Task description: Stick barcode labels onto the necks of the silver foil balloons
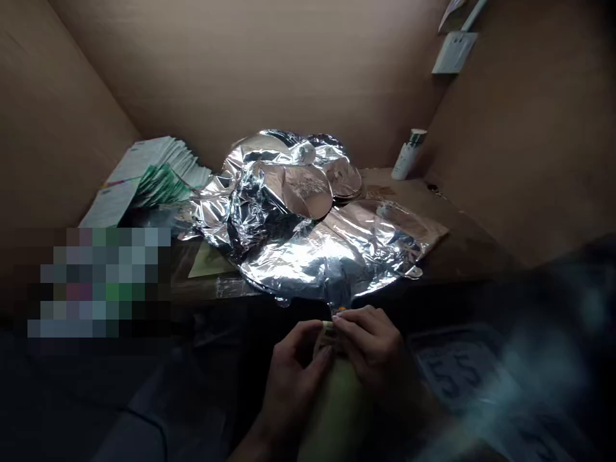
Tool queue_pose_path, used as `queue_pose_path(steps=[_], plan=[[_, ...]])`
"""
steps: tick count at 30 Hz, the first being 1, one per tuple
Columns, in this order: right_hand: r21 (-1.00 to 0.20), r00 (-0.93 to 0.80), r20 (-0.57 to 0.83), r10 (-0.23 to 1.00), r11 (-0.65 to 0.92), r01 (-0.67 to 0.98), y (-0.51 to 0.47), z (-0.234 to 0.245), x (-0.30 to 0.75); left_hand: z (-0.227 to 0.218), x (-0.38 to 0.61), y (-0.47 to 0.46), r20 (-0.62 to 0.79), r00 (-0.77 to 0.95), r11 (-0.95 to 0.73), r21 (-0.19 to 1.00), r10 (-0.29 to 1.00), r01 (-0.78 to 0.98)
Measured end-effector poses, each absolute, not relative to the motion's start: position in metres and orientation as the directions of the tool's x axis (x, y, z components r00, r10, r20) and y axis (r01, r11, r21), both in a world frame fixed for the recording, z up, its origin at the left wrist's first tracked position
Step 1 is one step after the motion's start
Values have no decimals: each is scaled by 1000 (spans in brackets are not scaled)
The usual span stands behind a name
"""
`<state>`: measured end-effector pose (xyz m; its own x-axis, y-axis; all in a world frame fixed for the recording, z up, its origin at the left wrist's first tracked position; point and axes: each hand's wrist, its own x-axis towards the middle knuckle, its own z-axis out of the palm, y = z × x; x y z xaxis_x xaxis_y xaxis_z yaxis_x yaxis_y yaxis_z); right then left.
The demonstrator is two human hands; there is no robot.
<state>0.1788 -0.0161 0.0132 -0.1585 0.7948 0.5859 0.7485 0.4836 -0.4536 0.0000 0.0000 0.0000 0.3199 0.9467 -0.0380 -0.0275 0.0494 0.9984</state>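
A shiny silver foil balloon [308, 260] lies over the front edge of the table, its narrow tail pointing down toward me. My right hand [373, 340] pinches at the end of that tail, where a small orange spot shows by the fingertips. Close beside it, my left hand [291, 375] has thumb and forefinger closed on the top of a pale yellow-green sheet [337, 398], which hangs below both hands. Whether the sheet is paper or film I cannot tell. More crumpled silver foil balloons [308, 189] are heaped behind.
Stacked printed packets [161, 170] in white and green lie at the back left. A white bottle [407, 157] stands at the back right. Cardboard walls [269, 64] enclose the table, with a white socket [455, 52] on the right. The lower right holds a blurred, marked bag [452, 366].
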Motion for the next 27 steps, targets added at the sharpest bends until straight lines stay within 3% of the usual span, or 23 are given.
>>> queue_pose_path(steps=[7, 13, 16, 20, 22, 27], plan=[[-396, -107, 728, 677, 542, 741, -22, -5, 175, -8, 3, -6, -9, 282, 13, 1000, 959, -15], [-524, 8, 685, 728, 485, 700, -26, -6, 166, -12, 7, -3, -48, 281, 54, 999, 959, -11], [-667, 98, 594, 799, 420, 615, -27, 3, 174, -16, 2, -3, -95, 277, 102, 995, 956, -11], [-871, 209, 303, 930, 181, 456, -11, 25, 207, -23, -10, -9, -155, 319, 147, 988, 935, 52], [-871, 135, 226, 965, 138, 471, 4, 35, 221, -27, -13, -14, -179, 361, 163, 984, 915, 75], [-756, -96, 175, 980, 196, 625, 41, 37, 230, -29, -14, -19, -175, 416, 177, 984, 892, 35]])
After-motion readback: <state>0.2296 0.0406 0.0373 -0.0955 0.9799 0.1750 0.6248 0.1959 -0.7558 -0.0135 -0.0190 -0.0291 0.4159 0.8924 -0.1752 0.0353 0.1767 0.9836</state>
